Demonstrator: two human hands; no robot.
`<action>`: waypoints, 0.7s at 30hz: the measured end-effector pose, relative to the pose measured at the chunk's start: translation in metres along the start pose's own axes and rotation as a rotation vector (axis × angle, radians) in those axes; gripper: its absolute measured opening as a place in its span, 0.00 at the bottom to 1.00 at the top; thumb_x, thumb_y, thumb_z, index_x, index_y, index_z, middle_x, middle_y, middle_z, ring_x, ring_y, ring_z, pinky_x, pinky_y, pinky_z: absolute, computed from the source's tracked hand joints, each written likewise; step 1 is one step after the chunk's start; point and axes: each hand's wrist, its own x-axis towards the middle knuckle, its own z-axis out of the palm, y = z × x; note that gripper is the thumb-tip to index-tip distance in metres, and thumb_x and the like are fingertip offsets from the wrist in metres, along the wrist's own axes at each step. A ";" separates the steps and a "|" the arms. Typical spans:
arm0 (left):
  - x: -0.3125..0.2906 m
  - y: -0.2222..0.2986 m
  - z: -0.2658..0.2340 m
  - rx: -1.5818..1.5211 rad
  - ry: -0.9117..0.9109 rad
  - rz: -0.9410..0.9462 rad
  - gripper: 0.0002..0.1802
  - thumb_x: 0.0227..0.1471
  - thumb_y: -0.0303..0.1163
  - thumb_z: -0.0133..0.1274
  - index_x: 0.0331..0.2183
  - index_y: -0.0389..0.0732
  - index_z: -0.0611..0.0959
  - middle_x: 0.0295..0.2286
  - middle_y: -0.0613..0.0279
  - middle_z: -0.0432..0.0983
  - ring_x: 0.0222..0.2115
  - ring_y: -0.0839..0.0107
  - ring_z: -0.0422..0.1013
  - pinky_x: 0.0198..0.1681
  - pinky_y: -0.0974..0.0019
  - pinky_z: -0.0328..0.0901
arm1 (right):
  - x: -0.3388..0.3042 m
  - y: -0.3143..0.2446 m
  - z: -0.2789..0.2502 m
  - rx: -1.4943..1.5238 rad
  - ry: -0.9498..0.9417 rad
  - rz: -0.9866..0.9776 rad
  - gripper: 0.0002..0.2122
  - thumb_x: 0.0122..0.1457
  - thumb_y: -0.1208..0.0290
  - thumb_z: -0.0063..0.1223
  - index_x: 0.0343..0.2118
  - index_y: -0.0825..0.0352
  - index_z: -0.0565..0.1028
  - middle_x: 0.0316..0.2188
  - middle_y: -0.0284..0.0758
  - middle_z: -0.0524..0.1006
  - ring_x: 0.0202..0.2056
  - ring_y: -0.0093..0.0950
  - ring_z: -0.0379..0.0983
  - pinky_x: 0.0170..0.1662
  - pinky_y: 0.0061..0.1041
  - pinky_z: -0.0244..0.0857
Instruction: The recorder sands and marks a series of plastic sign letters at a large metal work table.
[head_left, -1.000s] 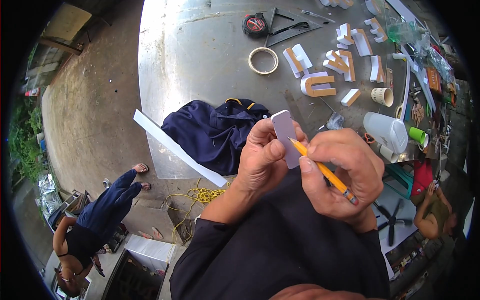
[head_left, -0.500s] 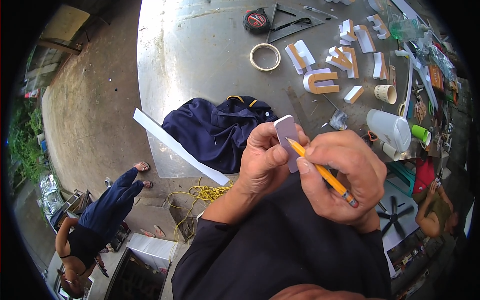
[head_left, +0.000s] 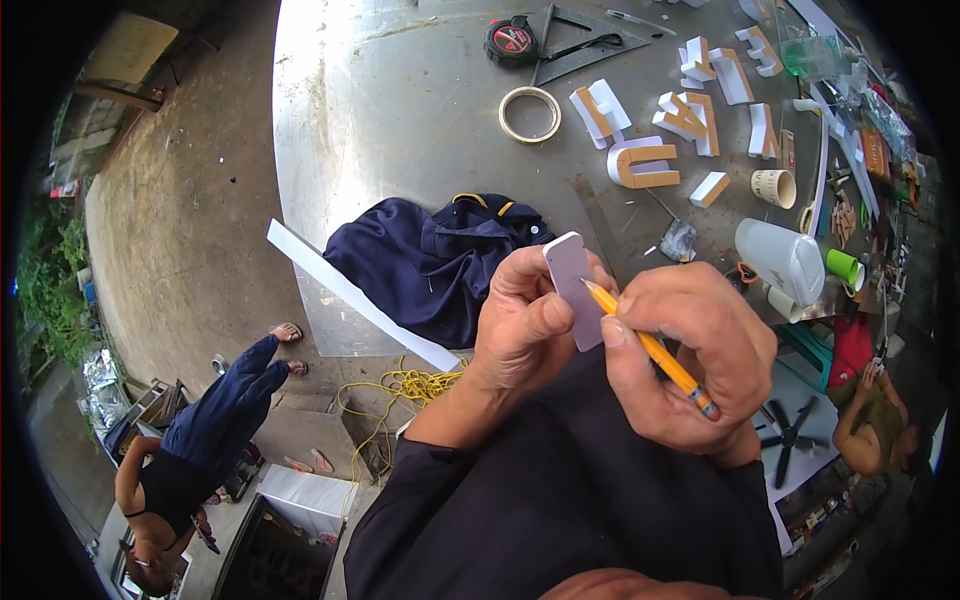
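My left hand (head_left: 530, 318) is closed around a small flat plate (head_left: 572, 268), pale lilac-white with rounded corners, held tilted above the table's near edge. A yellow pencil (head_left: 655, 350) is pinched in my right hand (head_left: 705, 355). Its sharpened tip meets or hovers right over the plate's face; which of the two I cannot tell. The pencil's eraser end points down toward me. Just beyond my left hand lies a bunched dark navy garment (head_left: 430, 260) with a yellow-trimmed edge.
On the metal table (head_left: 400, 110) are several white-and-brown block letters (head_left: 640, 163), a tape roll (head_left: 529, 115), a tape measure (head_left: 511, 41) and a set square (head_left: 590, 45). A clear plastic container (head_left: 778, 260) stands right. A white strip (head_left: 360, 295) overhangs the left edge. Yellow cord (head_left: 405, 382) lies below. Two other people are nearby.
The pencil and my right hand have shifted slightly right along the plate. My left hand has moved a touch to the left, still holding the plate.
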 end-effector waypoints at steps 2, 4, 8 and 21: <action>0.002 0.000 -0.002 -0.060 -0.042 -0.041 0.22 0.51 0.32 0.63 0.49 0.50 0.79 0.42 0.54 0.75 0.43 0.60 0.73 0.47 0.57 0.71 | -0.001 0.000 -0.002 0.101 0.006 0.031 0.11 0.44 0.85 0.63 0.32 0.71 0.75 0.27 0.40 0.78 0.28 0.33 0.78 0.32 0.27 0.74; 0.002 0.001 0.001 -0.126 -0.014 -0.078 0.22 0.52 0.33 0.63 0.50 0.50 0.78 0.42 0.54 0.75 0.43 0.60 0.73 0.46 0.58 0.71 | -0.002 0.000 -0.006 0.145 0.005 0.051 0.11 0.45 0.85 0.63 0.33 0.71 0.75 0.27 0.40 0.79 0.29 0.33 0.78 0.33 0.27 0.74; 0.005 0.001 0.006 -0.243 0.008 -0.132 0.21 0.53 0.34 0.62 0.50 0.51 0.78 0.41 0.55 0.74 0.43 0.59 0.73 0.44 0.60 0.72 | 0.001 -0.003 -0.010 0.167 -0.006 0.065 0.11 0.46 0.85 0.63 0.33 0.71 0.75 0.28 0.40 0.79 0.30 0.32 0.79 0.35 0.26 0.75; 0.001 -0.005 -0.002 -0.300 0.056 -0.210 0.20 0.54 0.34 0.61 0.49 0.51 0.79 0.42 0.56 0.73 0.40 0.63 0.73 0.47 0.59 0.69 | 0.002 0.013 -0.008 0.127 -0.020 -0.056 0.12 0.46 0.87 0.61 0.35 0.72 0.74 0.30 0.44 0.79 0.28 0.31 0.78 0.32 0.24 0.71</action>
